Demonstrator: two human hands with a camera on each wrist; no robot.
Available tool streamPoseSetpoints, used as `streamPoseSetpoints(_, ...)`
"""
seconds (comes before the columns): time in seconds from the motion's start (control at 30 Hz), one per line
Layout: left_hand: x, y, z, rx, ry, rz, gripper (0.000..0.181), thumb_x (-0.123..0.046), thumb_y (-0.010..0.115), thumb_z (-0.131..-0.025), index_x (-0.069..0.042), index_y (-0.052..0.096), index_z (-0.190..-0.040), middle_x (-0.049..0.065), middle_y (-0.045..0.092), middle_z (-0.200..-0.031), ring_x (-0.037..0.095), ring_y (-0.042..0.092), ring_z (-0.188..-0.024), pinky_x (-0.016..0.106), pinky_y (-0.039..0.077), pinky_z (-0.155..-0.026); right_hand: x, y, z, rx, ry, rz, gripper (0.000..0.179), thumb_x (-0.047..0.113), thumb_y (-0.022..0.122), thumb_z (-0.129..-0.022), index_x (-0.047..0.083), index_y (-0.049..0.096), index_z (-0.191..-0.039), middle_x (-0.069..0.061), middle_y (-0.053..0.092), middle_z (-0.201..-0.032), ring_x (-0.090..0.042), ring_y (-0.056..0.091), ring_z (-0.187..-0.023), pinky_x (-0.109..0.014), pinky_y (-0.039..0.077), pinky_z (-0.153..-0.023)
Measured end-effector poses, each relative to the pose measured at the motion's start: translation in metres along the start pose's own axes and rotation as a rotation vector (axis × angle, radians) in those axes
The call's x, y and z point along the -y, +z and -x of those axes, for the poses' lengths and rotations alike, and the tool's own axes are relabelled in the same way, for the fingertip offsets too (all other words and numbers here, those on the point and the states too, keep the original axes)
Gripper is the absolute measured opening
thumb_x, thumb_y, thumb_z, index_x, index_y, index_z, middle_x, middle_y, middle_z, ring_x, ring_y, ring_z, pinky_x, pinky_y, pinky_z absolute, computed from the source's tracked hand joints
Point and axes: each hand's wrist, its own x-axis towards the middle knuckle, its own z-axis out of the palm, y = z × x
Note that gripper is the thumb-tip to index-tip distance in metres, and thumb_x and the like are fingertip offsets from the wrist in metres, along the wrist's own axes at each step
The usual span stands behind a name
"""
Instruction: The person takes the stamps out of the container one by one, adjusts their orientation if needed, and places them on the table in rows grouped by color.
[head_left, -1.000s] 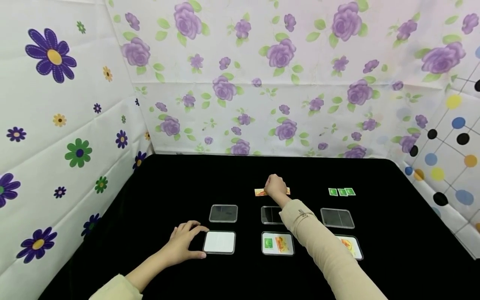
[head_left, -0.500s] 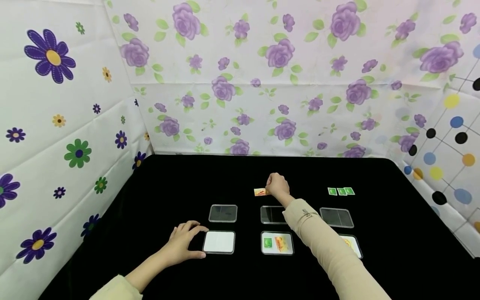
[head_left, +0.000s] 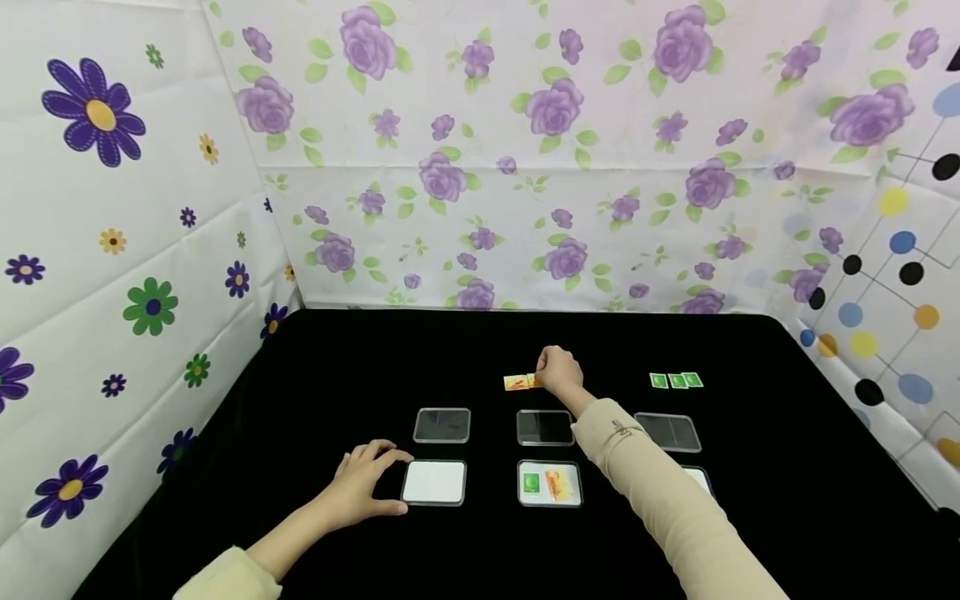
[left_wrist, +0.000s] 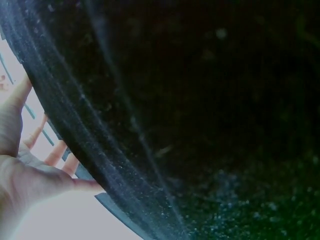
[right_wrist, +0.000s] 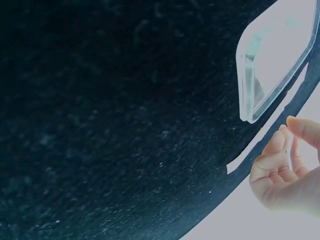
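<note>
My left hand (head_left: 362, 485) is at the left edge of a clear-rimmed case with a plain white card (head_left: 435, 483). Its thumb and index fingertip are right at two of the case's corners, the fingers relaxed. At the far side of the table, my right hand (head_left: 559, 370) is over a row of orange stamps (head_left: 516, 382), covering its right part. In the right wrist view, the thumb and index fingertips meet above the row, which looks like a pale strip (right_wrist: 265, 129); I cannot tell whether a stamp is between them.
Several green stamps (head_left: 678, 381) lie at the back right. Three clear lids, left (head_left: 442, 425), middle (head_left: 544, 427) and right (head_left: 672, 432), form a row. Below is a case with a green and an orange stamp (head_left: 550, 483); another case (head_left: 697, 477) is partly behind the right sleeve.
My right hand has shifted slightly right along the orange stamps, uncovering more of the row's left part. My left hand stays at the case with the white card.
</note>
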Motion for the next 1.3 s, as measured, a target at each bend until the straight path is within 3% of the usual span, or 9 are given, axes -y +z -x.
streamPoseSetpoints(0.43, -0.005, -0.007, -0.001, 0.051, 0.014, -0.010, 0.068, -0.035, 0.082, -0.067, -0.015, 0.054, -0.126, 0.018, 0.047, -0.129, 0.047, 0.041, -0.120, 0.078, 0.027, -0.091, -0.012, -0.008, 0.013, 0.012, -0.029, -0.014, 0.018, 0.001, 0.062, -0.083, 0.009, 0.052, -0.070, -0.004, 0.053, -0.067, -0.016, 0.046, -0.055, -0.027, 0.036, -0.052)
streamPoseSetpoints(0.8, -0.020, -0.014, -0.005, 0.119, 0.021, -0.081, 0.074, -0.035, 0.084, -0.064, -0.013, 0.053, -0.128, 0.017, 0.050, -0.127, 0.043, 0.048, -0.115, 0.069, 0.040, -0.085, -0.026, -0.016, 0.029, 0.001, -0.081, -0.027, 0.017, 0.004, 0.066, -0.083, 0.009, 0.053, -0.073, -0.007, 0.059, -0.070, -0.015, 0.049, -0.054, -0.026, 0.038, -0.051)
streamPoseSetpoints(1.3, -0.042, -0.011, -0.015, 0.084, 0.118, -0.089, 0.065, -0.038, 0.079, -0.071, -0.014, 0.055, -0.126, 0.016, 0.055, -0.126, 0.042, 0.051, -0.115, 0.065, 0.043, -0.084, -0.031, -0.024, 0.043, 0.027, -0.157, -0.017, 0.018, 0.004, 0.068, -0.083, 0.008, 0.053, -0.074, -0.006, 0.060, -0.069, -0.014, 0.050, -0.054, -0.025, 0.040, -0.051)
